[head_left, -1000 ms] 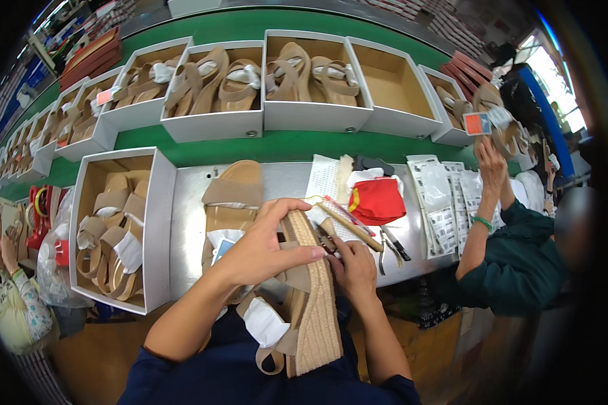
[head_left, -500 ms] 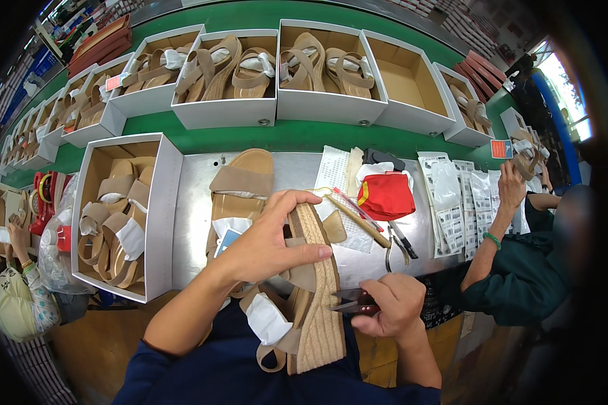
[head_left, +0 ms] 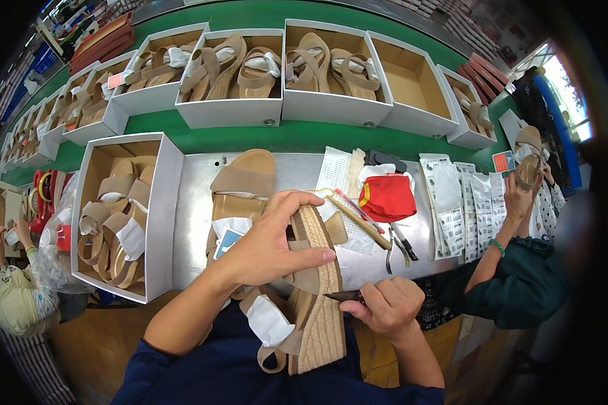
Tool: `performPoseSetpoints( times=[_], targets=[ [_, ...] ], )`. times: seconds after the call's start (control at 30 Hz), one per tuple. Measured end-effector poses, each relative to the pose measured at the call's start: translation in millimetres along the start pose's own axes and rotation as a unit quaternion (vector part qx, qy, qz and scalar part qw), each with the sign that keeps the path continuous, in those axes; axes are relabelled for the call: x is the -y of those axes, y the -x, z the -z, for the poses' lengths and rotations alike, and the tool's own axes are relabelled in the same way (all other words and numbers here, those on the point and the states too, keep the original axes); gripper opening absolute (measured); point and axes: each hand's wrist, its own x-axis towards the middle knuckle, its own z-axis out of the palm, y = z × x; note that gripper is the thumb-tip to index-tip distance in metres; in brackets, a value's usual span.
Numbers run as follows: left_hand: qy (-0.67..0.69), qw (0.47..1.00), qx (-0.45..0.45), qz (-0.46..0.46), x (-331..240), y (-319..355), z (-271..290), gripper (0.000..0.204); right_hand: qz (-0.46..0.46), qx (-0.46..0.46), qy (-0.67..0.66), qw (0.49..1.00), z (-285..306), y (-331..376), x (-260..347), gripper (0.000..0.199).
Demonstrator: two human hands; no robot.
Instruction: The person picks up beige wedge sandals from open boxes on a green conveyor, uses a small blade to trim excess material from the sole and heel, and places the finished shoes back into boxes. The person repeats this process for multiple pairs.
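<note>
My left hand (head_left: 263,243) is closed round the front of a beige wedge sandal (head_left: 322,317) with a rope-braided sole, tilted so the sole's side faces right. White tissue (head_left: 270,320) is stuffed under its strap. Thread snips (head_left: 342,295) are gripped in my right hand (head_left: 393,307), their dark blades together and the tips at the braided sidewall. Behind my left wrist, a second sandal (head_left: 243,177) lies on the metal table with its toe pointing away, a blue-and-white tag (head_left: 228,241) beside its strap; my forearm hides part of it.
An open white box (head_left: 170,223) of sandals stands at left. On the metal table (head_left: 196,202) lie a red pouch (head_left: 387,197), pliers (head_left: 389,256), pens and sticker sheets (head_left: 446,202). More boxes (head_left: 338,106) line the green belt. Co-workers sit on both sides; the right one (head_left: 520,277) holds a sandal.
The snips' blades, spread apart before, are now together, and my right hand has turned slightly. My left hand and the sandal stay almost still. The co-worker at right has raised a sandal.
</note>
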Motion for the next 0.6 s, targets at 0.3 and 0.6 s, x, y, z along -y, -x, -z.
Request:
performPoseSetpoints(
  times=[0.3,0.6],
  targets=[
    [0.004,1.000,-0.003,0.001,-2,-2,1,0.072,-0.415,-0.013,-0.152,0.897,-45,30,-24,0.028],
    [0.003,1.000,-0.008,0.015,-2,-3,-4,0.070,-0.333,-0.071,-0.248,0.907,-51,19,-7,0.036]
  ],
)
